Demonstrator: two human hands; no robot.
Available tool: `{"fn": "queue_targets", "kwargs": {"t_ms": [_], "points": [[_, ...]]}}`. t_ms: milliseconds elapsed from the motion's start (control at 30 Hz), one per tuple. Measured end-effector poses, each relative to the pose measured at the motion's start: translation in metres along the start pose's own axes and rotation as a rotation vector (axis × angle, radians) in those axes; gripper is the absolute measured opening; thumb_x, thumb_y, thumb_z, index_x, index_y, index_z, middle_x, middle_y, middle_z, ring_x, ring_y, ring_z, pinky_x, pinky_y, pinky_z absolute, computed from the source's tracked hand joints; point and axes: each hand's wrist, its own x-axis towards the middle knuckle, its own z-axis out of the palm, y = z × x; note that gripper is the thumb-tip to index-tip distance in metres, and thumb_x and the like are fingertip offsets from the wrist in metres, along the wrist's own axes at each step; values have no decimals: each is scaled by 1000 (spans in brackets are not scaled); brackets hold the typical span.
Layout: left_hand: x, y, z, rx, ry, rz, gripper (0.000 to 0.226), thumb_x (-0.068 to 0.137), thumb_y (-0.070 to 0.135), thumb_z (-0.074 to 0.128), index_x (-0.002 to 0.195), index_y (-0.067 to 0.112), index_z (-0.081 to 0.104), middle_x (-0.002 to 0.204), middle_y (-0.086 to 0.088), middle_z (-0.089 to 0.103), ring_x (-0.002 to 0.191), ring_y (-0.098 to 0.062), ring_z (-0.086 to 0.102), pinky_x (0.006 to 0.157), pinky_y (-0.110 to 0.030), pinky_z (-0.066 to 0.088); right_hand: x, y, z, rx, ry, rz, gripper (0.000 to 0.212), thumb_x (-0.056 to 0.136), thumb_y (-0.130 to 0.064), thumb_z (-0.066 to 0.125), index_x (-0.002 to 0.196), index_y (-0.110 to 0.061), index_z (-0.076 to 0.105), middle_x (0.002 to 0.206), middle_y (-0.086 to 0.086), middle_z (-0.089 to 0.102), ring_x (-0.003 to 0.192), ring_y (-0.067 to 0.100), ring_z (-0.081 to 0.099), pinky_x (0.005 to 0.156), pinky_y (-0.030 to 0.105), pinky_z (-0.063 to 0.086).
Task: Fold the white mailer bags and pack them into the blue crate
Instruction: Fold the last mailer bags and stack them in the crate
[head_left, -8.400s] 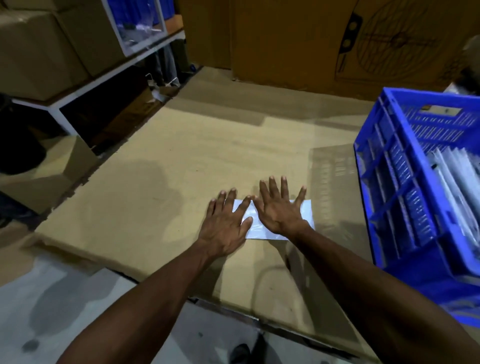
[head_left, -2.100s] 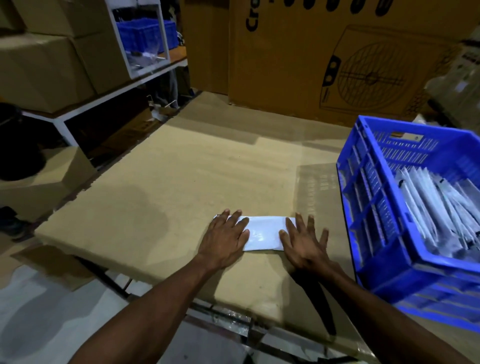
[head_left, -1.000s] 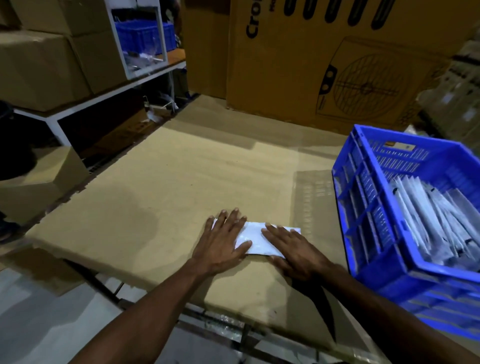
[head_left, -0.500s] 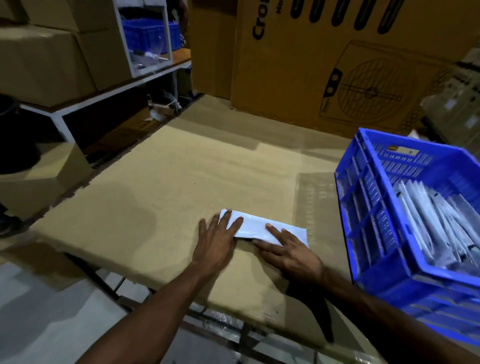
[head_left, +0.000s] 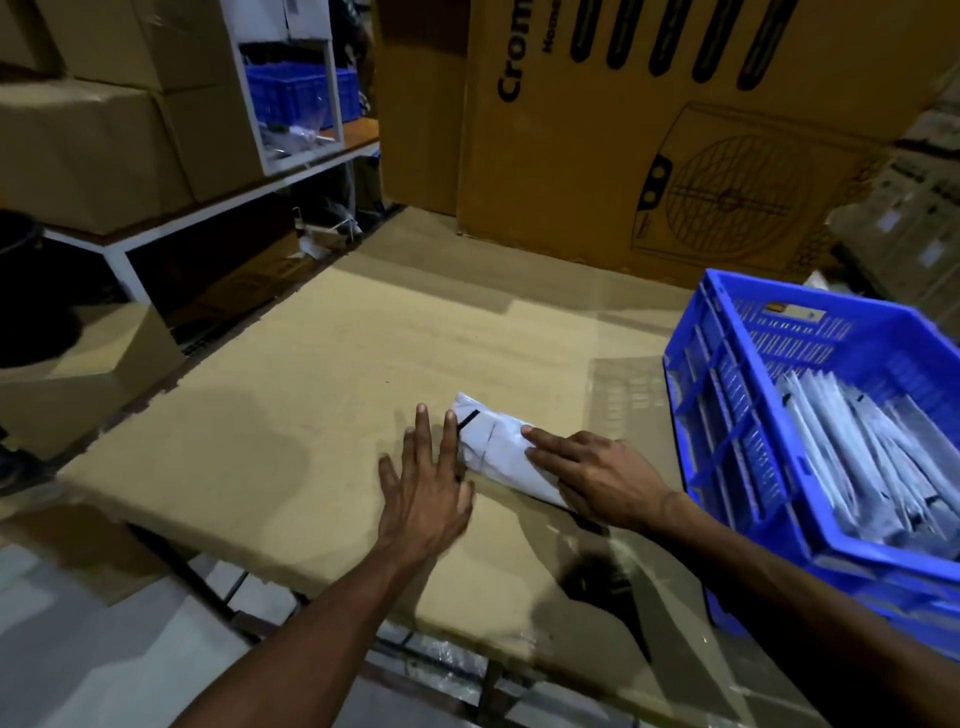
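left hand (head_left: 423, 488): flat, fingers straight | right hand (head_left: 592, 475): flat, pressing

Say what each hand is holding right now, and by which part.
Neither hand grips anything. The right hand presses flat on the folded mailer bag, near its right end; the left hand lies open against its left edge.
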Motion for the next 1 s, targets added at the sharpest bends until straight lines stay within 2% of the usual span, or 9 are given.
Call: {"fn": "queue_targets", "kwargs": {"t_ms": [67, 133, 267, 333, 467, 533, 700, 900, 1000], "points": [[1, 0, 2, 24, -34, 15, 91, 90, 45, 46, 162, 24, -6, 169, -13, -5, 152, -34, 20, 108, -66, 31, 11, 7, 0, -62, -35, 57, 47, 85, -24, 39, 130, -23, 54, 152, -1, 44, 110, 33, 61, 71, 45, 57], [1, -1, 4, 37, -54, 19, 84, 91, 50, 37, 162, 26, 0, 169, -13, 1, 153, -35, 18, 108, -68, 30, 23, 5, 5, -41, -133, 187, 49, 90, -33, 34, 134, -25, 53, 151, 1, 45, 130, 31, 51, 97, 52, 46], [2, -3, 5, 39, -65, 40, 76, 93, 56, 34, 160, 22, 21, 167, -13, 16, 152, -36, 21, 106, -69, 31, 29, -21, 40, 304, -343, 521, 67, 100, -58, 13, 157, -24, 19, 166, -3, 13, 152, 17, 11, 119, 53, 8], [4, -4, 3, 57, -33, 71, 71, 93, 54, 37, 155, 18, 35, 164, -13, 28, 149, -36, 29, 106, -67, 34, 23, -30, 49, 362, -349, 511, 75, 96, -66, 11, 158, -24, 15, 166, -5, 6, 153, 16, 2, 121, 52, 4], [9, -2, 3, 77, 13, 220, 64, 96, 51, 36, 146, 14, 50, 158, -10, 41, 147, -29, 36, 113, -59, 29, 3, -49, 49, 373, -217, 341, 81, 93, -70, 8, 155, -21, 30, 163, -3, 21, 152, 16, 15, 121, 51, 12], [11, -2, 6, 108, -17, 286, 62, 97, 48, 35, 145, 13, 53, 155, -7, 46, 146, -27, 37, 115, -53, 27, 0, -61, 46, 399, -188, 355, 90, 89, -71, -8, 154, -23, 31, 163, -5, 23, 151, 14, 16, 123, 44, 7], [9, -5, 14, 58, -145, 317, 57, 101, 48, 31, 152, 27, 43, 152, 0, 49, 138, -30, 46, 109, -49, 39, 10, -74, 48, 346, -242, 444, 86, 85, -63, -17, 159, -28, 9, 165, -16, 4, 152, 11, 2, 120, 44, -1], [8, -3, 12, 73, -218, 285, 61, 100, 57, 22, 153, 32, 39, 156, 0, 42, 144, -35, 34, 114, -51, 28, 7, -70, 62, 295, -269, 466, 82, 86, -66, -19, 157, -37, 9, 165, -16, 5, 153, 17, 3, 119, 50, 5], [7, -1, 10, 65, -226, 274, 65, 98, 59, 16, 155, 34, 35, 160, 0, 37, 148, -34, 28, 117, -52, 23, -7, -62, 66, 297, -209, 555, 74, 93, -67, -9, 157, -37, 15, 165, -13, 11, 152, 19, 10, 118, 48, 11]]}}
